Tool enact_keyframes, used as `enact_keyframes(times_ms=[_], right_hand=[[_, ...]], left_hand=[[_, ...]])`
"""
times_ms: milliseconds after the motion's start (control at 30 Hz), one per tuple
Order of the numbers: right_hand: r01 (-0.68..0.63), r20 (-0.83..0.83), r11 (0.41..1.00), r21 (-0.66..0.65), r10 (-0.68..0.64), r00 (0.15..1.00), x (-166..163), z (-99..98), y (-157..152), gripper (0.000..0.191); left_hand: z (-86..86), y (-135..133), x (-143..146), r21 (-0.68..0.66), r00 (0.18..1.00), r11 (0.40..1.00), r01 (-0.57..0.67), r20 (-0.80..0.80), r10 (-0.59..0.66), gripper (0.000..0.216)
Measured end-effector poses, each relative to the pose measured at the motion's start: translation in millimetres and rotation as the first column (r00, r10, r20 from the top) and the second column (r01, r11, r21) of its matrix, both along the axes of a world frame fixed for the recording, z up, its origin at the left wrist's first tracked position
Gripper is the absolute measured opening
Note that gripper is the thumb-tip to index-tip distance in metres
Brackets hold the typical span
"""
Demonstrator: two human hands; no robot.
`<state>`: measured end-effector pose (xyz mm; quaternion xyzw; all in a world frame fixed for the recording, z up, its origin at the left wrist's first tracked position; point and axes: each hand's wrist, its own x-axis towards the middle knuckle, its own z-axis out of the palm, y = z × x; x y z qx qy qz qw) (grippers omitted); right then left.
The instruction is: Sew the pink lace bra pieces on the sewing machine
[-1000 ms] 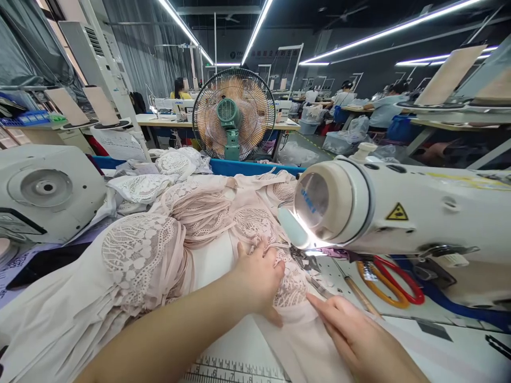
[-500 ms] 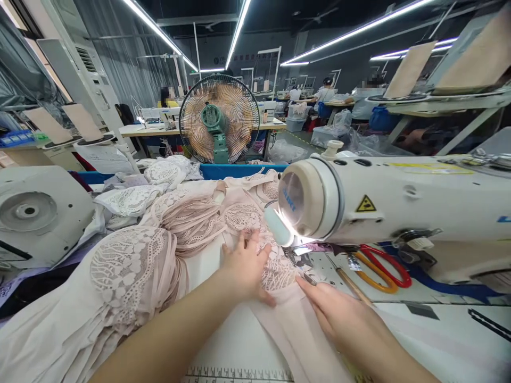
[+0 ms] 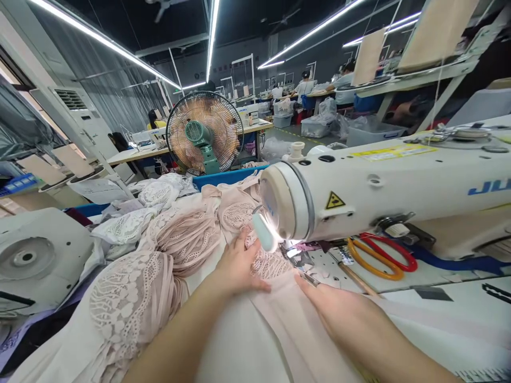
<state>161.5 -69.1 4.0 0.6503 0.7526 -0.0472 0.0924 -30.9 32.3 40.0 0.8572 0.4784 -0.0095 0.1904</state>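
Note:
A pale pink lace bra piece (image 3: 271, 264) lies under the head of a white sewing machine (image 3: 383, 186), close by the lit needle area. My left hand (image 3: 238, 266) rests on the lace with its fingers stretched out and the thumb apart. On the right of the piece, my right hand (image 3: 327, 298) is closed, its fingertips at the fabric edge. A small metal tool (image 3: 309, 278) shows between its thumb and fingers; most of it is hidden. Plain pink fabric (image 3: 295, 324) runs from the lace down between my arms.
Stacked pink lace bras (image 3: 123, 298) lie at left, with white lace pieces (image 3: 159, 189) behind. Scissors with orange and red handles (image 3: 377, 260) lie beneath the machine arm. A large fan (image 3: 205, 133) stands ahead. Several people work at machines farther back.
The view has tilted and shifted, so the machine appears farther left and more slanted. Both hands stay at the lace piece; my left hand's fingers look slightly closer together.

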Motion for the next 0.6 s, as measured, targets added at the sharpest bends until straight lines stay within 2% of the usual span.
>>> enact_keyframes(times_ms=[133, 367, 600], right_hand=[[-0.014, -0.038, 1.000, 0.016, 0.015, 0.999, 3, -1.9, -3, 0.065], [-0.001, -0.122, 1.000, -0.013, 0.000, 0.993, 1, 8.1, -3, 0.068], [-0.016, -0.207, 1.000, -0.004, 0.015, 0.978, 9, -4.7, -14, 0.063]], left_hand=[[-6.3, 4, -3, 0.042, 0.999, 0.999, 0.025, 0.032, -0.026, 0.102], [-17.1, 15, -8, 0.122, 0.998, 0.992, -0.017, 0.070, 0.008, 0.095], [-5.4, 10, -4, 0.172, 0.994, 0.981, -0.095, 0.063, 0.085, 0.086]])
